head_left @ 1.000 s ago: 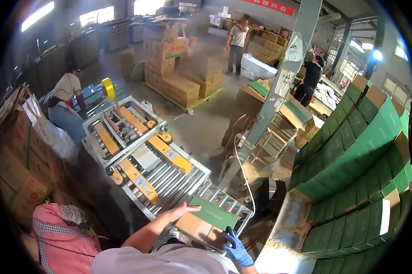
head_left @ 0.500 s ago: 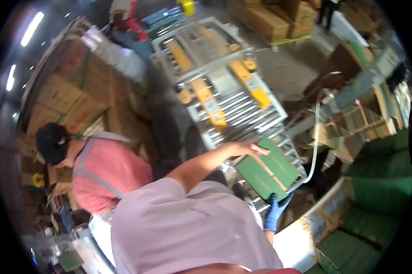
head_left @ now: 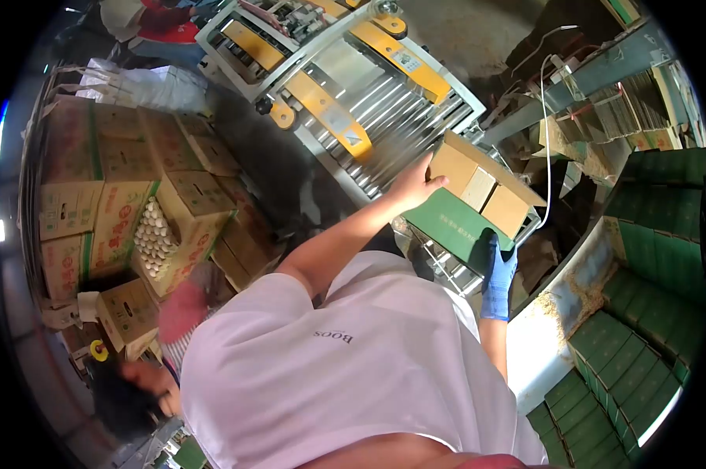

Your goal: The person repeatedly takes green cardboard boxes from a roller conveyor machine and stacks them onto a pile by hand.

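Note:
A green cardboard box (head_left: 455,227) sits at the near end of the roller conveyor (head_left: 404,129). Its far flap (head_left: 509,170) stands up and shows brown inside. Under that flap lie brown inner flaps (head_left: 453,166) with a pale strip between them. At the box's left end my bare left hand (head_left: 415,187) grips the edge, thumb stretched along the top and fingers partly hidden. A blue knitted glove covers my right hand (head_left: 499,270), which holds the near right corner; dark fingertips press on the green panel.
Yellow guide arms (head_left: 333,117) flank the rollers. Brown cartons (head_left: 126,180) are stacked at left, one showing many pale round items (head_left: 156,238). Green boxes (head_left: 619,359) are stacked at right. A white hose (head_left: 546,141) hangs beside the conveyor. One person (head_left: 142,383) is close on my left, another (head_left: 161,23) beyond.
The box top, closed before, now has its far flap raised and brown inner flaps showing. My left hand has moved from the top to the left end. The nearby person has bent lower.

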Demonstrator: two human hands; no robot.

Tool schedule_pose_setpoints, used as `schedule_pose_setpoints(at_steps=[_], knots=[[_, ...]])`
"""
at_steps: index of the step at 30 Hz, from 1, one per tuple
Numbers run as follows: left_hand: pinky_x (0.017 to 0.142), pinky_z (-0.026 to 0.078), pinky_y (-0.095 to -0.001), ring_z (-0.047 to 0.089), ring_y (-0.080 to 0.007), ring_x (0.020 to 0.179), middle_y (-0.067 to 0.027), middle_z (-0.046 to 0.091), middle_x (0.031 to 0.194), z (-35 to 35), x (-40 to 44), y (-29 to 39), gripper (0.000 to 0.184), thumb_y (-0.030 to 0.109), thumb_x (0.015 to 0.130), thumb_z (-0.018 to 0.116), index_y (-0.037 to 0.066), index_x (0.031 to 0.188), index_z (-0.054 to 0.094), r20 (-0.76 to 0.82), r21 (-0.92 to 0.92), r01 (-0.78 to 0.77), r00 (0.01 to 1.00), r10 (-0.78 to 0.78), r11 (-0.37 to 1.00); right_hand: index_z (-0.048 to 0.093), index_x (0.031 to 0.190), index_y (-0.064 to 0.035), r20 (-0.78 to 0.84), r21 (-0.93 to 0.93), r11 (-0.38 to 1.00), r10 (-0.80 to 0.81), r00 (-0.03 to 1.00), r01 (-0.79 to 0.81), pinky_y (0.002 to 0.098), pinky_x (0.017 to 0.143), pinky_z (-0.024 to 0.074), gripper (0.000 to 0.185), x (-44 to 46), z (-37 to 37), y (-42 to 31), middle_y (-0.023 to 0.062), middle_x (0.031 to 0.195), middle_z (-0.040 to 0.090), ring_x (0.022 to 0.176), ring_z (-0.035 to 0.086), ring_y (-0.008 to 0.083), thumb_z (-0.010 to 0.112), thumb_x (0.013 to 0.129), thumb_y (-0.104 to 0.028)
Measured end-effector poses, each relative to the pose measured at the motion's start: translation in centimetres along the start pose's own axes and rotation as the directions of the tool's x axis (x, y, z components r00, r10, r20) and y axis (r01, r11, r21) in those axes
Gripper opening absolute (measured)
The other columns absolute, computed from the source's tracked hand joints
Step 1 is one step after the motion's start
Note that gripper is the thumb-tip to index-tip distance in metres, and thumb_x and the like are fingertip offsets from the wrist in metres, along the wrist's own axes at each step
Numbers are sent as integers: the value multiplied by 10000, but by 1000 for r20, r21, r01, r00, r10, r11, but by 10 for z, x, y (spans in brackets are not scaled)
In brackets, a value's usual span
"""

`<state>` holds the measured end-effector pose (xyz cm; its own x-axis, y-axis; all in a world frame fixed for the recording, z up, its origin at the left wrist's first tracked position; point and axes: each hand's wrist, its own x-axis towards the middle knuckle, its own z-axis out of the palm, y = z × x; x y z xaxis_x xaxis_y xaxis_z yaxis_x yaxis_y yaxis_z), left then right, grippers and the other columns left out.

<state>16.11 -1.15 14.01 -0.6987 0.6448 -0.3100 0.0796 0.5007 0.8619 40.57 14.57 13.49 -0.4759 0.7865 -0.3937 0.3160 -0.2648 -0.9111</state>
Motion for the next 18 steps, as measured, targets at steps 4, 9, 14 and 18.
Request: schedule_pose_setpoints(at_steps=[4, 9, 14, 18], knots=[[1053, 471, -421, 608, -389, 1251, -279, 602, 1355, -50, 33, -8, 826, 431, 929, 720, -49, 1504, 372, -3, 83, -27, 1000, 27, 996, 506, 1349, 45, -40, -190, 972, -150, 988, 140, 351, 973, 477, 618, 9, 45, -35, 160, 1258, 563, 1137, 558, 224, 800, 884, -237], [1158, 371, -437, 416, -372, 1438, -248, 265, 1628, -102, 95, -46, 1002, 280, 872, 800, 31, 1598, 155, -81, -13, -202, 976, 201, 979, 470, 1361, 53, 60, -454, 850, -271, 961, 268, 435, 997, 454, 842, 35, 109, -75, 229, 1268, 544, 1155, 553, 352, 885, 750, -353], [1173, 352, -400, 398, -308, 1456, -229, 300, 1631, -151, 132, -38, 1230, 89, 789, 840, 152, 1630, -55, -3, 35, -157, 988, 157, 987, 273, 1554, 22, 169, -318, 886, -299, 939, 339, 428, 967, 509, 1147, 72, 146, -74, 265, 1295, 583, 1146, 621, 358, 923, 689, -358], [1144, 383, -353, 474, -244, 1386, -199, 439, 1558, -172, 151, -39, 1145, 56, 742, 862, 111, 1628, 138, 53, 199, -368, 930, 365, 908, 343, 1545, -36, 180, -145, 941, -279, 943, 306, 423, 907, 536, 1100, 91, 174, -88, 270, 1213, 625, 1033, 669, 363, 919, 679, -396]])
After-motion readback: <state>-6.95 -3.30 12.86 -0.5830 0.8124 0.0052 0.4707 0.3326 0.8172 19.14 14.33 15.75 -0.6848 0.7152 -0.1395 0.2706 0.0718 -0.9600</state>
